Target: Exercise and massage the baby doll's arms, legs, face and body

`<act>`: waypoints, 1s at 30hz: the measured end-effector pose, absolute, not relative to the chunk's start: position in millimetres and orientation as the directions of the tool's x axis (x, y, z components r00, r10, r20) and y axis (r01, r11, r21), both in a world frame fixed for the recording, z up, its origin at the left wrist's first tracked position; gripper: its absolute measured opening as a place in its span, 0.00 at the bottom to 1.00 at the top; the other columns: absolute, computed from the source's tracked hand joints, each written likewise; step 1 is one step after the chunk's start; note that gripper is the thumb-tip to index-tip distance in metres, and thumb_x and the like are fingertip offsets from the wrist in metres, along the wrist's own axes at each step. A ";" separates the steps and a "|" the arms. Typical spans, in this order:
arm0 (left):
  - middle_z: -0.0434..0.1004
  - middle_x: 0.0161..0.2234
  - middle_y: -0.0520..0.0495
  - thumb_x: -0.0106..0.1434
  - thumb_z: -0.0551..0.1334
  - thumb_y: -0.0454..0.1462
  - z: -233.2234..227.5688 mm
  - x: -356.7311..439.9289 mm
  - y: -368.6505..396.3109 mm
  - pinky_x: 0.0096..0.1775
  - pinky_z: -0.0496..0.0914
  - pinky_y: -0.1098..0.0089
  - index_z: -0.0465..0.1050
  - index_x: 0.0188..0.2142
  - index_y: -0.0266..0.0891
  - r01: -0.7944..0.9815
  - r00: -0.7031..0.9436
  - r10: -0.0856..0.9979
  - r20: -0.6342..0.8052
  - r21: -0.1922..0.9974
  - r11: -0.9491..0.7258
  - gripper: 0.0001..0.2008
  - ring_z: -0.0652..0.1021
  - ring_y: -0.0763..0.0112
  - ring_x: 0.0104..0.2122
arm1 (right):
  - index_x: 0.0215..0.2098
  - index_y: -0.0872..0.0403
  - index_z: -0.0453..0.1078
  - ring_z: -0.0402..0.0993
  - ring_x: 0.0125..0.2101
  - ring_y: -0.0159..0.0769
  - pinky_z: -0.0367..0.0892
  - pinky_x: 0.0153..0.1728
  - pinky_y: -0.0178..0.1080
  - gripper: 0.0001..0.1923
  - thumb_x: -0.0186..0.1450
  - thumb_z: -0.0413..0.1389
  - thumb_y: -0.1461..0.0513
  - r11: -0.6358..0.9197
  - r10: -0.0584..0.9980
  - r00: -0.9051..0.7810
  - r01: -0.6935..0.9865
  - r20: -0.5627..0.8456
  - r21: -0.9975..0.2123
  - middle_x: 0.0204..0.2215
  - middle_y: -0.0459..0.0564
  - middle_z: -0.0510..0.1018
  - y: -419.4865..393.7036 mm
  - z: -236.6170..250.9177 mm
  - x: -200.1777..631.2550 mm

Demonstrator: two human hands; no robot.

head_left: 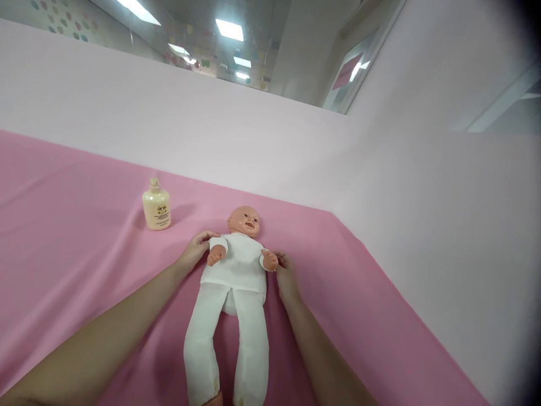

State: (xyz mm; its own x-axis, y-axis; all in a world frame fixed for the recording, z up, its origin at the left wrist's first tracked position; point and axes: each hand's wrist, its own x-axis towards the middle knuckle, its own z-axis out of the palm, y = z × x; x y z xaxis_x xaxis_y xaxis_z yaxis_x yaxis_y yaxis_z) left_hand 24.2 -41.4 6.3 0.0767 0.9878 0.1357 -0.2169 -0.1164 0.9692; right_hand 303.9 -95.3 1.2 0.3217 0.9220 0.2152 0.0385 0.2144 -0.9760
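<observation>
A baby doll (234,265) in a white long-sleeved top and white trousers lies on its back on the pink cloth, head toward the wall. At its shoulder and upper sleeve, on the left side of the picture, my left hand (196,251) has its fingers closed, the tips partly behind the sleeve. My right hand (288,279) grips the doll's other arm by the sleeve near its small hand; part of my fingers is hidden behind it. The doll's feet are cut off by the lower picture edge.
A cream pump bottle (156,210) with dark print stands upright left of the doll's head. The pink cloth (84,225) has folds on the left. White walls (422,197) rise behind and to the right, with a window (203,34) above showing ceiling lights.
</observation>
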 end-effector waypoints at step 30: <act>0.83 0.43 0.42 0.61 0.62 0.48 1.3 20.0 -40.1 0.47 0.70 0.58 0.72 0.53 0.38 0.146 -0.058 0.983 0.176 0.975 -0.166 0.24 0.80 0.56 0.43 | 0.45 0.52 0.77 0.77 0.42 0.48 0.69 0.48 0.48 0.20 0.61 0.56 0.50 0.120 0.911 0.330 0.366 0.249 -0.923 0.42 0.53 0.83 -97.8 1.4 306.8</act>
